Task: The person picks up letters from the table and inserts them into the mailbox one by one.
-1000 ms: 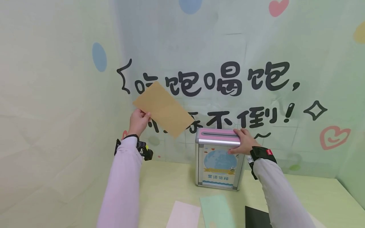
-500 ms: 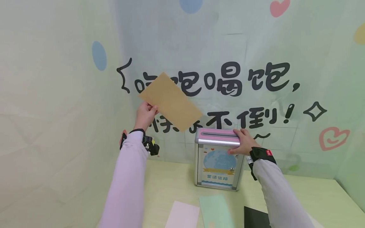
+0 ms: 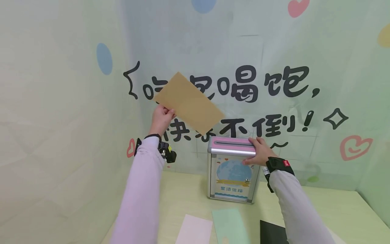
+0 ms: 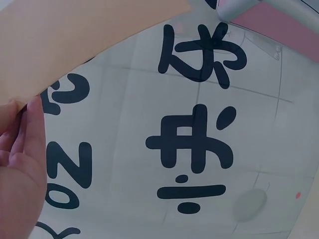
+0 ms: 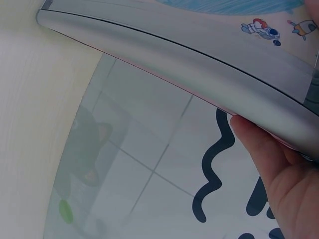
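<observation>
My left hand (image 3: pixel 162 119) pinches a brown kraft envelope (image 3: pixel 189 103) by its lower left edge, holding it tilted in the air. The envelope's lower right corner hangs just above a letter box (image 3: pixel 220 149). That box has a pink top with a long dark slot (image 3: pixel 234 143), silver edges and a globe picture on its front. My right hand (image 3: pixel 261 152) grips the box's upper right corner, some fingers on the top and others on the front. In the left wrist view, thumb and fingers meet at the edge of the envelope (image 4: pixel 79 30). The right wrist view shows the hand (image 5: pixel 294 184) against the box's silver edge.
On the table (image 3: pixel 179 189), in front of the box, lie a pale pink sheet (image 3: pixel 195 230), a mint green one (image 3: pixel 231 225) and a black one (image 3: pixel 272 234), partly hidden by the right forearm. Behind stands a wall (image 3: pixel 283 40) with large black lettering.
My left hand has carried the envelope up and to the right, closer over the letter box. The right hand has stayed in place on the box.
</observation>
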{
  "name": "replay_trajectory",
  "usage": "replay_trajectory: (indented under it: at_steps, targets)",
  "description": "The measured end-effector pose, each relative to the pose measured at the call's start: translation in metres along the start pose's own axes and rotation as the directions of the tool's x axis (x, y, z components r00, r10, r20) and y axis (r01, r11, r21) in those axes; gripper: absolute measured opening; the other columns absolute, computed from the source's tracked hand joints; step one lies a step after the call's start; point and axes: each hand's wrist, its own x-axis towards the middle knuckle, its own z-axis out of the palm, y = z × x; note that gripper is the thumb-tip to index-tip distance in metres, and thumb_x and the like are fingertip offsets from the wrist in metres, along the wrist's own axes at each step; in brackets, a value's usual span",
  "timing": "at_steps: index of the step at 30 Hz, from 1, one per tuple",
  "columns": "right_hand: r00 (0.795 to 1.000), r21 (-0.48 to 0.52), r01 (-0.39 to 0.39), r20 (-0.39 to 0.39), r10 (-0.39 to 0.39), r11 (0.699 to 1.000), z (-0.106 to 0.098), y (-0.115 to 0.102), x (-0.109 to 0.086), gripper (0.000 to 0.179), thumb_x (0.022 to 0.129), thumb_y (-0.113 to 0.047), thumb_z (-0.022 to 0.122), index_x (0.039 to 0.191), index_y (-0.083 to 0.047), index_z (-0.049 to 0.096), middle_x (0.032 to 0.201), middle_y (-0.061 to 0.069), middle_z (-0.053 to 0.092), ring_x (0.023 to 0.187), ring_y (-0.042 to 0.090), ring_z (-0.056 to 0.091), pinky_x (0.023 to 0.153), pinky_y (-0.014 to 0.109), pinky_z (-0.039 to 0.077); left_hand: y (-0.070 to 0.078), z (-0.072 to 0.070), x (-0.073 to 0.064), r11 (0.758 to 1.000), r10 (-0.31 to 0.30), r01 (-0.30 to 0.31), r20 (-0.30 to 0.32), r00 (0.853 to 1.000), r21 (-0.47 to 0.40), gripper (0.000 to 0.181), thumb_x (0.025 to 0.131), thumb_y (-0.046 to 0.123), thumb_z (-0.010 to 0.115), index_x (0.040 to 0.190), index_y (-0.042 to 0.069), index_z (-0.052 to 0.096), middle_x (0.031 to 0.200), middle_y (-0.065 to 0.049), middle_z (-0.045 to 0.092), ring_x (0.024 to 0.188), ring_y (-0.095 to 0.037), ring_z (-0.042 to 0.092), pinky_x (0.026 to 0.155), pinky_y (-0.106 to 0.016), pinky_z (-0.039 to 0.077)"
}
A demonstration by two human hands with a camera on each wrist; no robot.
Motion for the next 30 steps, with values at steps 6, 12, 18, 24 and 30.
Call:
replay_trajectory:
  at_steps: [6, 12, 18, 24, 30]
  targets:
    - [1.000, 0.002, -0.006, -0.010, 0.006, 1.000, 0.001, 0.004, 0.001, 0.101, 0.064, -0.039, 0.078, 0.141, -0.002, 0.025, 0.142, 0.027, 0.016, 0.110, 0.045, 0.039, 0.090, 0.058, 0.036, 0.007, 0.014, 0.002, 0.999, 0.035, -0.034, 0.025, 0.999, -0.039, 0.027, 0.092, -0.002, 0.045, 0.118, -0.008, 0.042, 0.112, -0.025, 0.054, 0.099, -0.030, 0.057, 0.087, -0.032, 0.048]
    - [1.000, 0.004, 0.004, -0.014, -0.004, 1.000, 0.003, 0.006, 0.003, 0.102, 0.063, -0.040, 0.078, 0.141, -0.003, 0.025, 0.143, 0.028, 0.014, 0.114, 0.048, 0.036, 0.092, 0.059, 0.035, 0.013, 0.025, 0.002, 0.997, 0.022, -0.019, 0.035, 0.999, -0.078, 0.030, 0.092, -0.002, 0.045, 0.121, -0.007, 0.040, 0.117, -0.025, 0.053, 0.104, -0.031, 0.056, 0.089, -0.033, 0.046]
    - [1.000, -0.006, 0.007, -0.020, -0.007, 1.000, 0.004, 0.006, 0.004, 0.102, 0.063, -0.041, 0.078, 0.140, -0.002, 0.025, 0.140, 0.026, 0.019, 0.110, 0.045, 0.039, 0.090, 0.058, 0.036, 0.017, 0.032, 0.003, 0.996, 0.033, -0.028, 0.053, 0.998, -0.084, 0.030, 0.092, -0.002, 0.045, 0.121, -0.007, 0.041, 0.118, -0.025, 0.051, 0.106, -0.032, 0.055, 0.089, -0.032, 0.046]
    - [1.000, 0.000, -0.010, -0.008, 0.010, 1.000, 0.002, 0.002, 0.002, 0.100, 0.064, -0.038, 0.078, 0.141, -0.003, 0.025, 0.140, 0.025, 0.019, 0.109, 0.043, 0.040, 0.090, 0.057, 0.037, 0.022, 0.043, 0.004, 0.994, 0.047, -0.038, 0.086, 0.995, -0.105, 0.030, 0.091, -0.005, 0.043, 0.121, -0.010, 0.041, 0.117, -0.027, 0.051, 0.106, -0.033, 0.055, 0.089, -0.032, 0.046]
    - [1.000, 0.017, -0.002, -0.008, 0.002, 1.000, 0.002, 0.005, 0.003, 0.100, 0.063, -0.037, 0.079, 0.140, -0.003, 0.025, 0.137, 0.024, 0.021, 0.107, 0.042, 0.041, 0.089, 0.056, 0.038, 0.029, 0.055, 0.005, 0.995, 0.086, -0.080, 0.121, 0.989, -0.052, 0.029, 0.091, -0.004, 0.044, 0.119, -0.011, 0.043, 0.112, -0.027, 0.053, 0.103, -0.032, 0.056, 0.088, -0.032, 0.047]
